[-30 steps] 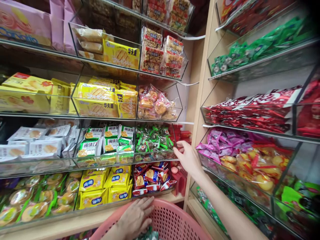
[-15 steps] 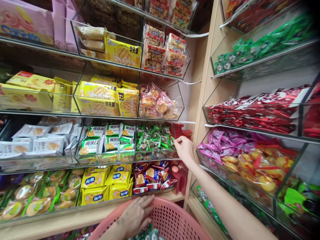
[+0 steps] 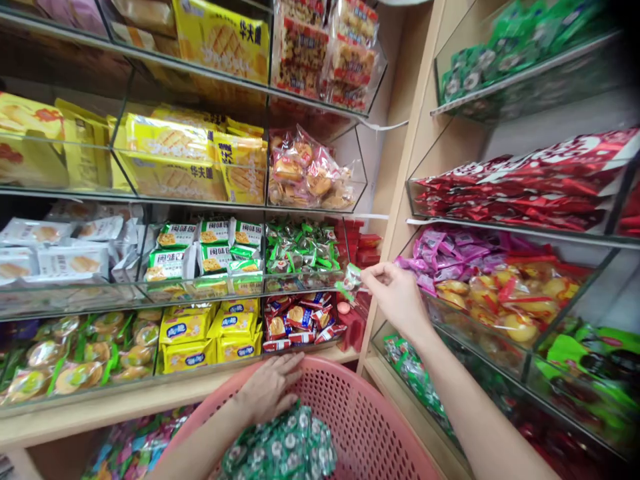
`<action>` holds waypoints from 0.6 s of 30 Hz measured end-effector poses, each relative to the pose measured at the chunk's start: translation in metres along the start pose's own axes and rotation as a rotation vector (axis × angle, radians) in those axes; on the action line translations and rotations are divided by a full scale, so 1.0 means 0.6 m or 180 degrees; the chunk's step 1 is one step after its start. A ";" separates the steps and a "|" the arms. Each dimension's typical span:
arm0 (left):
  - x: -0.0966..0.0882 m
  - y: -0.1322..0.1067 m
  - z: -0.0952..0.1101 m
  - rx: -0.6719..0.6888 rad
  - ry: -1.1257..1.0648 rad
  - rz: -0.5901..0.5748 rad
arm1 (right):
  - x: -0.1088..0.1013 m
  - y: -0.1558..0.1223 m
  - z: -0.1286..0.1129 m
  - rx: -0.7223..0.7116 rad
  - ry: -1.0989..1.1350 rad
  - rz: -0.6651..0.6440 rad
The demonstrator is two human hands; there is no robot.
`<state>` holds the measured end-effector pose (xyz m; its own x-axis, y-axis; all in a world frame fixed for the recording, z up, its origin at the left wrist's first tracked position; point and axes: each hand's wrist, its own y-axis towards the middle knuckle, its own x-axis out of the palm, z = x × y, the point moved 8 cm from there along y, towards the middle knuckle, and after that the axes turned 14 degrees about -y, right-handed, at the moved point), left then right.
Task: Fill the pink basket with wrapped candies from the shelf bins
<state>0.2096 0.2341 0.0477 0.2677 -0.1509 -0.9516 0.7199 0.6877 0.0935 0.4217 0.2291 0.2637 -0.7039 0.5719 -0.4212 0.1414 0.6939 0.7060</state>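
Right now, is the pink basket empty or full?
Partly filled: green packets lie inside the pink basket, its wall showing bare beside them.

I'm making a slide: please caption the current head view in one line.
Right hand pinches a wrapped packet before snack shelves; left hand at a pink basket of green packets.
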 end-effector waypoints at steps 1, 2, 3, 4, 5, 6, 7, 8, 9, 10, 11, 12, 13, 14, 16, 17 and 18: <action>0.003 0.001 0.001 -0.0002 0.0033 -0.0038 | 0.024 -0.026 0.007 -0.0035 0.0064 -0.0465; 0.005 0.002 0.001 -0.0010 0.0064 -0.0066 | 0.055 -0.056 0.016 -0.0072 0.0071 -0.1005; 0.008 0.003 0.002 -0.0003 0.0087 -0.0106 | 0.089 -0.090 0.027 -0.0109 0.0009 -0.1578; 0.011 0.004 0.003 0.0008 0.0107 -0.0134 | 0.125 -0.128 0.041 -0.0131 -0.0115 -0.2167; 0.013 0.004 0.003 0.0004 0.0125 -0.0144 | 0.157 -0.167 0.057 -0.0123 -0.0283 -0.2719; 0.015 0.004 0.003 -0.0005 0.0141 -0.0143 | 0.186 -0.204 0.075 -0.0087 -0.0473 -0.3223; 0.016 0.004 0.002 -0.0018 0.0158 -0.0129 | 0.208 -0.239 0.093 -0.0030 -0.0674 -0.3671; 0.017 0.004 0.001 -0.0028 0.0180 -0.0103 | 0.226 -0.270 0.111 0.0089 -0.0855 -0.4088; 0.017 0.003 0.001 -0.0022 0.0204 -0.0071 | 0.238 -0.298 0.127 0.0250 -0.1000 -0.4456; 0.017 0.003 0.002 0.0003 0.0234 -0.0037 | 0.245 -0.321 0.141 0.0423 -0.1119 -0.4739; 0.017 0.002 0.003 0.0038 0.0269 0.0002 | 0.249 -0.339 0.152 0.0588 -0.1213 -0.4936; 0.016 0.001 0.004 0.0078 0.0302 0.0040 | 0.251 -0.353 0.160 0.0733 -0.1286 -0.5073; 0.016 0.000 0.006 0.0115 0.0331 0.0079 | 0.251 -0.362 0.167 0.0845 -0.1348 -0.5147; 0.015 0.000 0.007 0.0144 0.0352 0.0111 | 0.251 -0.368 0.172 0.0895 -0.1427 -0.5152; 0.014 -0.001 0.008 0.0181 0.0371 0.0158 | 0.249 -0.368 0.178 0.0869 -0.1637 -0.5022; 0.014 -0.001 0.009 0.0196 0.0368 0.0175 | 0.248 -0.364 0.179 0.0814 -0.1740 -0.4889; 0.014 -0.001 0.009 0.0208 0.0360 0.0191 | 0.247 -0.356 0.177 0.0722 -0.1824 -0.4692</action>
<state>0.2149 0.2285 0.0412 0.2402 -0.0272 -0.9703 0.7460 0.6448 0.1666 0.3612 0.2124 -0.0099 0.0227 -0.5818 -0.8130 -0.2622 0.7813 -0.5664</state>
